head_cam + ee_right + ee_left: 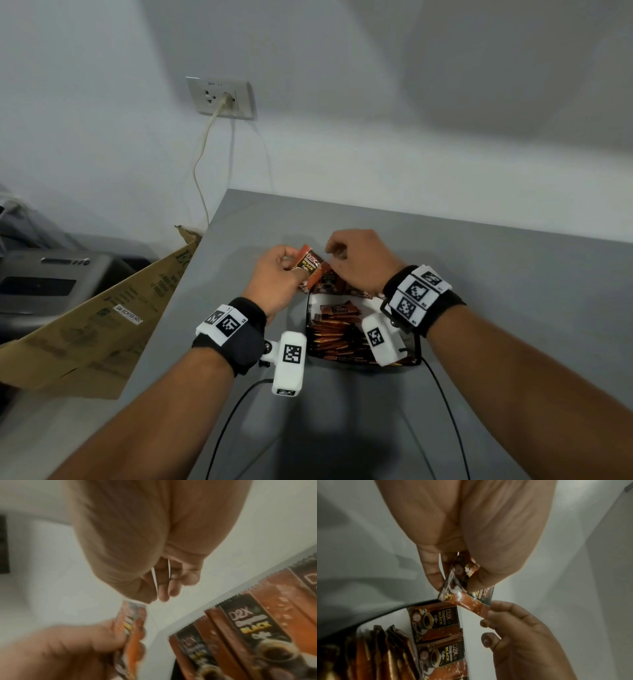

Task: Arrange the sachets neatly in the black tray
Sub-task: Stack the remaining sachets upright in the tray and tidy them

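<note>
My left hand (291, 266) pinches an orange-brown coffee sachet (310, 265) between thumb and fingers, just above the far end of the black tray (308, 320). The left wrist view shows that sachet (458, 577) bent in the grip. My right hand (334, 253) hovers beside it with curled fingers. Its fingertips (494, 609) touch the sachet's free end, but whether they pinch it is unclear. Several sachets (337, 337) stand packed in the tray. A joined strip of sachets (435, 622) lies across the tray's far edge. The right wrist view is blurred.
The grey table (496, 274) ends at a left edge beside a tilted cardboard box (102, 318) and a grey printer (41, 284). A wall outlet (221, 97) with a hanging cord is behind. Black wrist-camera cables (236, 411) trail over the table's front.
</note>
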`<state>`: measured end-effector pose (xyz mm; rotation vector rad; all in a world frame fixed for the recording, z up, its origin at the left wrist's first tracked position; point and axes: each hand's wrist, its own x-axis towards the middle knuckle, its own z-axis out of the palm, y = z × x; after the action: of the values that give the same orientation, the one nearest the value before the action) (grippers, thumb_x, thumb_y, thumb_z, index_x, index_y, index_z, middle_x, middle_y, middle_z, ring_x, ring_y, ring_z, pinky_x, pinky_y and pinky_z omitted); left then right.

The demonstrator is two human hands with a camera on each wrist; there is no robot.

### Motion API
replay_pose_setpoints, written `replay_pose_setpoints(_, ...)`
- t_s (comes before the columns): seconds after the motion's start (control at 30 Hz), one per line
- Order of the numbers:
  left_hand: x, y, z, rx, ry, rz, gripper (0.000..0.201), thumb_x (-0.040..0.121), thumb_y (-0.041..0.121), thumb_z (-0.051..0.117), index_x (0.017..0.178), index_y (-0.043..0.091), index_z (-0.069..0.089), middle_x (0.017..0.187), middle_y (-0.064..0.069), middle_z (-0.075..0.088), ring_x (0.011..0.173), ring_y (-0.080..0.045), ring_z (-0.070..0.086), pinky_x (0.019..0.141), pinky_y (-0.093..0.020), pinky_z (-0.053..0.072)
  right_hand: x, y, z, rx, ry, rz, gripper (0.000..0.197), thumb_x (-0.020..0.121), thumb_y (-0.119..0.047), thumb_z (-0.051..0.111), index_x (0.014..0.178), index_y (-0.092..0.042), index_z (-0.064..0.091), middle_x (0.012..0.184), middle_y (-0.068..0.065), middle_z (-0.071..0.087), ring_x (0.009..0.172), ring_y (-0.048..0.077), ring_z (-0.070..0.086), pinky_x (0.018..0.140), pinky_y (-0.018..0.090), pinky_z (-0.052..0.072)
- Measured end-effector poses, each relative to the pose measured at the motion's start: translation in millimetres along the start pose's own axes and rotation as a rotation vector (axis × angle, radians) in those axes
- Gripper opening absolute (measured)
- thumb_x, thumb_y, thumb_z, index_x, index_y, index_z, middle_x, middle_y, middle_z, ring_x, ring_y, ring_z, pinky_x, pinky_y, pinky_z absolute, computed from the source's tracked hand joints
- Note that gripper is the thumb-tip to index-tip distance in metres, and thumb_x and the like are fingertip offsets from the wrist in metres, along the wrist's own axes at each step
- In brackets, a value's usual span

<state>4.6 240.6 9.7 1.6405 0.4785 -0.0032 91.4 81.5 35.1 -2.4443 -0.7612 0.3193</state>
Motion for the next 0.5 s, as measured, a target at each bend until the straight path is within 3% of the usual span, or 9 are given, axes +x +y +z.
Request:
replay_pose_setpoints(0.1, -2.9, 7.2, 11.2, -0.028, -0.069, 0.062, 0.022, 0.089, -0.010, 0.062, 0.098, 0.010, 0.060, 0.089, -0.014, 0.077, 0.074, -0.021, 0.073, 0.067, -0.029, 0.058, -10.9, -8.7, -18.1, 0.181, 0.000, 0.010, 0.016, 0.086, -0.017, 0.066, 0.098, -0.025, 0.074, 0.085, -0.010, 0.073, 0.077, -0.001, 0.065, 0.069, 0.008, 0.048)
replay_pose_setpoints(0.2, -2.6, 12.9, 21.0, -0.034, -0.094, 0.097, 0.020, 0.088, -0.006, 0.068, 0.101, 0.008, 0.061, 0.094, -0.017, 0.076, 0.083, -0.028, 0.072, 0.078, -0.037, 0.058, -19.9, -4.5, -37.7, 0.142, 0.002, -0.004, 0.017, 0.086, -0.011, 0.068, 0.095, -0.024, 0.075, 0.082, -0.013, 0.072, 0.075, -0.002, 0.066, 0.065, 0.007, 0.048)
replay_pose_setpoints(0.27, -1.6, 12.9, 22.0, -0.024, -0.066, 0.079, 0.021, 0.088, -0.003, 0.068, 0.105, 0.008, 0.063, 0.100, -0.011, 0.076, 0.091, -0.023, 0.071, 0.078, -0.028, 0.057, -25.3, 11.1, -52.8, 0.085, 0.040, 0.042, 0.019, 0.089, -0.006, 0.066, 0.099, -0.022, 0.072, 0.087, -0.011, 0.071, 0.079, -0.001, 0.066, 0.066, 0.012, 0.050)
replay_pose_setpoints(0.33, -2.2, 11.3, 20.3, 0.011, -0.044, 0.069, 0.021, 0.089, -0.003, 0.066, 0.107, 0.009, 0.063, 0.102, -0.006, 0.074, 0.093, -0.016, 0.070, 0.073, -0.018, 0.054, -32.4, 31.6, -63.4, -0.031, 0.054, 0.097, 0.020, 0.090, -0.005, 0.063, 0.099, -0.022, 0.066, 0.091, -0.005, 0.071, 0.080, 0.008, 0.068, 0.070, 0.026, 0.058)
replay_pose_setpoints(0.4, -2.2, 8.6, 19.1, 0.049, -0.044, 0.062, 0.019, 0.090, -0.001, 0.065, 0.104, 0.012, 0.064, 0.101, -0.005, 0.074, 0.093, -0.016, 0.069, 0.076, -0.020, 0.053, -40.2, 50.6, -64.1, -0.192, 0.002, 0.141, 0.019, 0.089, -0.006, 0.061, 0.093, -0.025, 0.063, 0.093, -0.002, 0.069, 0.080, 0.015, 0.066, 0.072, 0.034, 0.059)
replay_pose_setpoints(0.5, -2.3, 6.9, 21.2, 0.099, -0.055, 0.060, 0.017, 0.089, 0.004, 0.068, 0.100, 0.016, 0.064, 0.100, -0.008, 0.073, 0.092, -0.020, 0.069, 0.084, -0.032, 0.055, -50.2, 67.9, -48.5, -0.304, -0.080, 0.160, 0.021, 0.089, -0.005, 0.061, 0.085, -0.025, 0.062, 0.090, -0.002, 0.065, 0.078, 0.016, 0.062, 0.070, 0.031, 0.055)
